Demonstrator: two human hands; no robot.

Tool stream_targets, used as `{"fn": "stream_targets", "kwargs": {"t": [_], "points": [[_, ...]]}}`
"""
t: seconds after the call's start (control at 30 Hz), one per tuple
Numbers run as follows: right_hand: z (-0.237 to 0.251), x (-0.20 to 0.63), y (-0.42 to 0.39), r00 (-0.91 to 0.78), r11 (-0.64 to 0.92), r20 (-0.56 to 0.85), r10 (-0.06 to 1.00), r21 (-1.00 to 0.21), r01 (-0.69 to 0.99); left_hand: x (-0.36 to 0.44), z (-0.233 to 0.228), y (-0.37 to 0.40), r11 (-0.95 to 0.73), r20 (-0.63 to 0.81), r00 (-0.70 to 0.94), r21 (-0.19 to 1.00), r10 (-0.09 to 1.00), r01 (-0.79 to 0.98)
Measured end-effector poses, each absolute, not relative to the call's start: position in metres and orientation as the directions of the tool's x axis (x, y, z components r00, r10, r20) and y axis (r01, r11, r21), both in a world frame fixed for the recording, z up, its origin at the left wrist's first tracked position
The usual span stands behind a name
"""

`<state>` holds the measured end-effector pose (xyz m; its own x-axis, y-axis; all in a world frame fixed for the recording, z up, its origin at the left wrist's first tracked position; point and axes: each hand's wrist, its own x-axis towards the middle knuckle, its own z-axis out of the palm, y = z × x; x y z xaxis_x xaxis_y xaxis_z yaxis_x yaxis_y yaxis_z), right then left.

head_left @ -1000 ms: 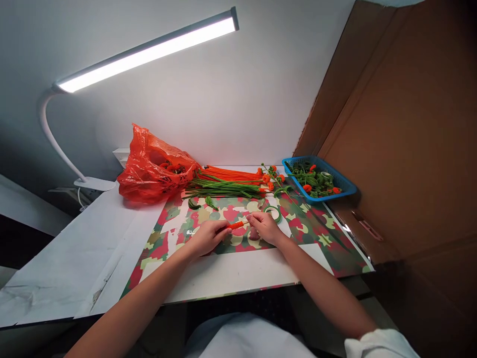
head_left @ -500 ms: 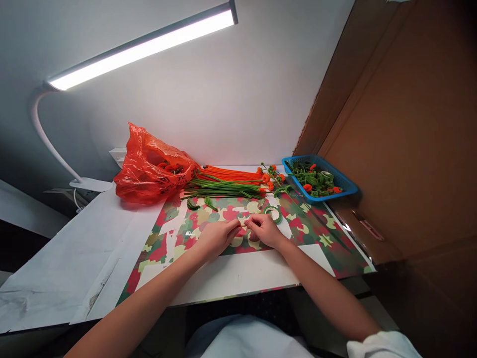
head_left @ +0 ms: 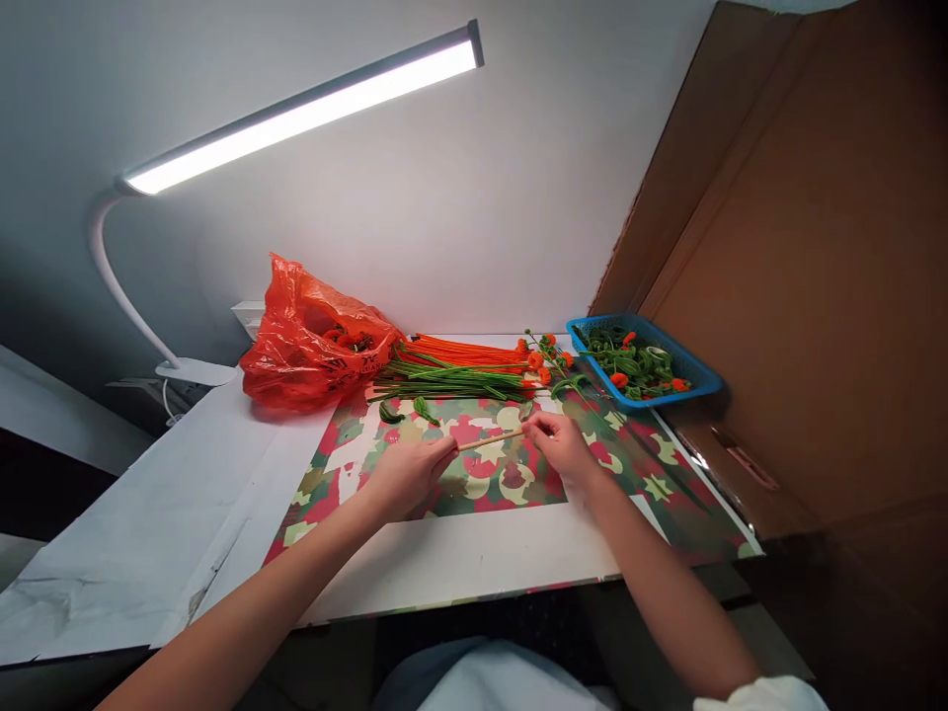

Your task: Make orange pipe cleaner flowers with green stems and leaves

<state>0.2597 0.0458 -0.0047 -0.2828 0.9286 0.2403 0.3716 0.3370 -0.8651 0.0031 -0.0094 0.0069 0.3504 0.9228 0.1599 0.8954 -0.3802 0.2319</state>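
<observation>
A thin tan strip is stretched between my two hands, above the patterned table cover. My left hand pinches its left end with thumb and fingertips. The right end is pinched in my right hand, which sits slightly higher. Two loose green leaves lie just beyond my left hand. Farther back is a bundle of green stems beside orange stems. Small orange flowers are at the bundle's right end, close to a leafy sprig.
A red plastic bag with orange flower heads inside stands at the back left. At the back right, a blue basket holds leaves and orange flowers. A cardboard panel walls the right side. A lit lamp hangs over the left.
My hands have moved apart, the right one to the right, and the tan strip now spans the gap. The green tape roll near my right hand is no longer visible.
</observation>
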Motion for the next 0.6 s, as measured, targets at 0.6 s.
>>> {"fn": "stream_targets", "kwargs": {"t": [0.6], "points": [[0.014, 0.234, 0.058, -0.325, 0.396, 0.229, 0.917, -0.458, 0.796, -0.021, -0.008, 0.002, -0.300, 0.121, 0.277, 0.289, 0.953, 0.909]]}}
